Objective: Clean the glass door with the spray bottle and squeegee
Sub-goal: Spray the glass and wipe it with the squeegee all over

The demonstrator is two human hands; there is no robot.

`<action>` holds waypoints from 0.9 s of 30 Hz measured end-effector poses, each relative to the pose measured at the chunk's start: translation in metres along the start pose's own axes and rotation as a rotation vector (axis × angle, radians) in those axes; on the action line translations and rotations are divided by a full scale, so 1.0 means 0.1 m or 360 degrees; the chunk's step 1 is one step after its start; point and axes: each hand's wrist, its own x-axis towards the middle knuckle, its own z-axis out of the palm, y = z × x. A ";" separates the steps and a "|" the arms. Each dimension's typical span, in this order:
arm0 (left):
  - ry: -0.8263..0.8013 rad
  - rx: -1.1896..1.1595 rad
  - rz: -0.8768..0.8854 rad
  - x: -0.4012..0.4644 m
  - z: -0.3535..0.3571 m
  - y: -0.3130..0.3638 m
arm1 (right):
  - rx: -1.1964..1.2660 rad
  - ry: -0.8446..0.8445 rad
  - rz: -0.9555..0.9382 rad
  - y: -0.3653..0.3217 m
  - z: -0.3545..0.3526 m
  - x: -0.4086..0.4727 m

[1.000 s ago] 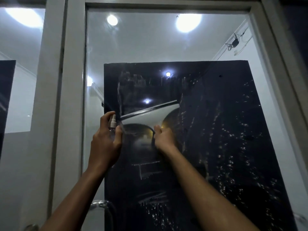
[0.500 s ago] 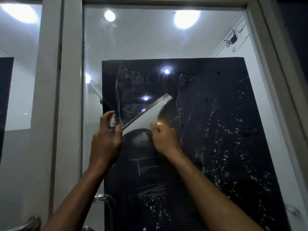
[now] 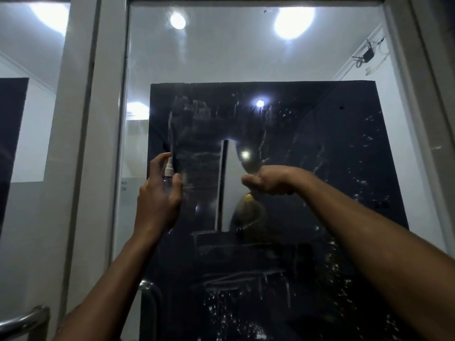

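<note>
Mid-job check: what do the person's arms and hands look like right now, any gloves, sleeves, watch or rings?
Both are bare. The left hand and right hand show no gloves and no rings that can be made out. Both forearms are uncovered as far as the frame's lower edge, with no sleeve cuff, watch or wristband in view.

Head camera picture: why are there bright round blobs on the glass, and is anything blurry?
Head view: the blobs are ceiling lights reflected as glare in the glass door; a smaller glint sits beside the squeegee. The frame edges bow from the wide lens. The spray bottle looks soft.
</note>
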 end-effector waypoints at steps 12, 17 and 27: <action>-0.0170 0.0113 0.0102 0.30 0.03 0.01 | 0.0034 0.0258 0.0038 0.64 -0.23 -0.49; -0.0094 0.0109 0.0161 0.66 0.13 0.12 | 0.0846 0.0430 -0.0010 0.48 -0.13 -0.51; 0.0113 0.0207 0.0163 0.86 0.24 0.17 | 0.1098 0.0401 -0.0179 0.41 -0.10 -0.56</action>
